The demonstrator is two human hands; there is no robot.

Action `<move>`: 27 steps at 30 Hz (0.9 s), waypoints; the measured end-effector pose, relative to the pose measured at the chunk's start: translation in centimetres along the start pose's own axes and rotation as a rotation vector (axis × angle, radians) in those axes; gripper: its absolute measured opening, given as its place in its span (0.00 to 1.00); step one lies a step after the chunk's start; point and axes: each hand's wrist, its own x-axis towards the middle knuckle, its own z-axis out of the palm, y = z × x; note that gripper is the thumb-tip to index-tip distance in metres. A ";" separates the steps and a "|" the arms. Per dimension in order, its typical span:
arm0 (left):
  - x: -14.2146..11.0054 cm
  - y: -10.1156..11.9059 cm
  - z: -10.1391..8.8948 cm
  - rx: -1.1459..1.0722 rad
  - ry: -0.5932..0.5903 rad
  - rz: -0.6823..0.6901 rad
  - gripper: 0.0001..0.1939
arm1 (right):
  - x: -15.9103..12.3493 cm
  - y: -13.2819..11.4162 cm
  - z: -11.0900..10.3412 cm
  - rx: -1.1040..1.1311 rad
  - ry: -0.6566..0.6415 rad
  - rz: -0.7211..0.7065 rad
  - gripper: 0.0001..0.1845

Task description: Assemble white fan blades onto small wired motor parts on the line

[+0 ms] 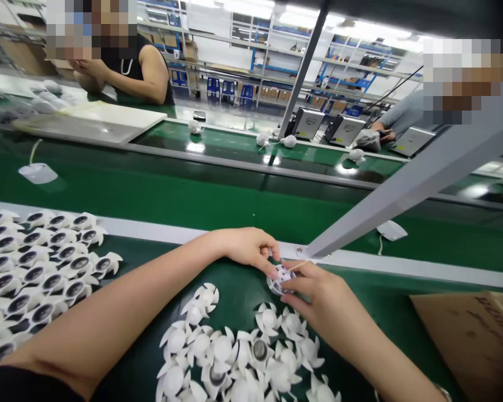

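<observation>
One long, glossy dark-green worktop [235, 285] lies beneath both forearms, with a slanting grey metal post [381, 200] footed on its pale far edge. Brown cardboard [456, 335] lies to the right of that post, on the near side. Well to the post's left sit rows of white plastic fan wheels with dark hubs [61, 237]; nearer to it, on the wearer's side, spreads a loose heap of white bladed wheels [223, 349], mostly pale hub up.

Just left of the post's foot, the right hand [318, 287] holds a small, round, white openwork plastic frame [281, 274], its fingers narrow about the rim. The left hand [249, 245] has its thumb against the frame and its index finger curled close; whether they pinch, I cannot tell. A thin, pale-yellow wire [297, 267] crosses beside the right fingers. Good handling, I'd judge, means steadying the rim, pressing lightly and keeping that wire from being trapped.
</observation>
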 end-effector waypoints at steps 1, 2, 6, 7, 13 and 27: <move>0.1 0.1 0.0 0.018 0.006 -0.015 0.25 | 0.2 0.0 0.0 0.018 -0.004 0.018 0.11; 0.1 0.1 0.1 0.032 0.015 -0.028 0.25 | 0.5 -0.1 -0.1 0.044 -0.010 0.029 0.10; -0.1 0.4 0.5 0.046 0.044 -0.073 0.24 | 1.3 -0.3 -0.6 0.053 -0.043 0.048 0.10; -0.4 0.5 0.4 0.074 0.053 -0.082 0.23 | 1.5 -0.4 -0.6 0.030 -0.070 0.060 0.09; -3.6 2.6 -1.5 0.423 0.080 -0.226 0.28 | 2.5 0.6 -0.1 -0.245 0.138 0.099 0.20; -1.8 3.1 3.2 0.395 -0.149 0.186 0.16 | -0.6 1.0 -4.7 -0.373 -0.645 0.440 0.12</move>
